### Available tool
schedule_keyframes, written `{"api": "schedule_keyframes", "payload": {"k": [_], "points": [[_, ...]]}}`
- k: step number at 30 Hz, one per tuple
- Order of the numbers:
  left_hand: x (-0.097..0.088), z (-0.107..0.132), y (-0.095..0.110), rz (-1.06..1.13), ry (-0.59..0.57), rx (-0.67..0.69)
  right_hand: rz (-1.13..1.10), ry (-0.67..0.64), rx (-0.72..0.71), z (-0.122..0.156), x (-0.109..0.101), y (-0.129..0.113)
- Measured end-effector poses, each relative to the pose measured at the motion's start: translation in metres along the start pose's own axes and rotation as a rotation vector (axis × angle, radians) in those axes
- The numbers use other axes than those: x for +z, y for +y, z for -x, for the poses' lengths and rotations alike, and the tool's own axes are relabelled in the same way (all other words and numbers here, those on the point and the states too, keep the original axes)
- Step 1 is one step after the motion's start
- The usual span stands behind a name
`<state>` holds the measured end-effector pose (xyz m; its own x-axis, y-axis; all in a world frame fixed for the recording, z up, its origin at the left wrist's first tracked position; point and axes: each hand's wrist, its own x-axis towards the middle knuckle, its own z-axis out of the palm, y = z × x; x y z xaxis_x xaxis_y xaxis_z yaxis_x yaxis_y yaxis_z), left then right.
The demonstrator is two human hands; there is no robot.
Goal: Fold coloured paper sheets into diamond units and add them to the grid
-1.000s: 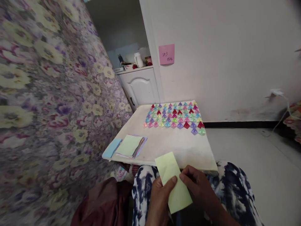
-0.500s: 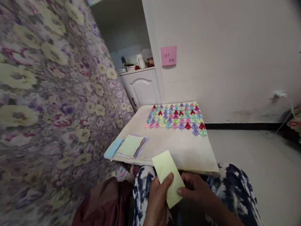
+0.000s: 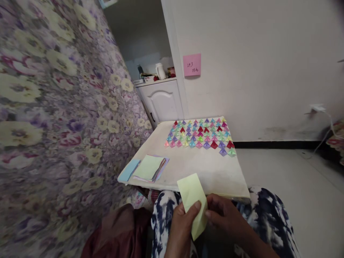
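Observation:
A pale yellow-green sheet of paper (image 3: 191, 188), folded to a rectangle, is held over my lap at the table's near edge. My left hand (image 3: 184, 224) grips its lower left part, thumb pressed on the face and fingers behind. At its right edge, my right hand (image 3: 221, 211) pinches the paper between thumb and fingers. Farther back on the table, rows of small folded paper pieces (image 3: 200, 134) in many colours lie side by side. To the left rest a stack of coloured paper (image 3: 149, 167) with a light green sheet on top and a blue paper pile (image 3: 129, 170).
The cream-covered table (image 3: 185, 161) stands against the wall, beside a floral curtain (image 3: 67, 118). A pink note (image 3: 191, 65) is stuck on the wall. Left of it, a white cabinet (image 3: 161, 100) carries a white jug (image 3: 160, 71). Dark red cloth (image 3: 115, 233) lies at lower left.
The paper has shifted slightly right and turned a little more upright. My right fingers have moved up along its right edge, which now looks bent. The left thumb stays on the face.

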<state>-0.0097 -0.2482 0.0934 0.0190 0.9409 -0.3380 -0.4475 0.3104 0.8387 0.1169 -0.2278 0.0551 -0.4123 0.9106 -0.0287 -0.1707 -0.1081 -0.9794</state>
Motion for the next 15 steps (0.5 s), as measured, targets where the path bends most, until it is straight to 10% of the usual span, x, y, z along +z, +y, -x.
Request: {"api": "schedule_keyframes", "payload": {"k": [15], "points": [[-0.008, 0.001, -0.003, -0.286, -0.142, 0.061, -0.052, 0.139, -0.097, 0.005, 0.005, -0.018]]}}
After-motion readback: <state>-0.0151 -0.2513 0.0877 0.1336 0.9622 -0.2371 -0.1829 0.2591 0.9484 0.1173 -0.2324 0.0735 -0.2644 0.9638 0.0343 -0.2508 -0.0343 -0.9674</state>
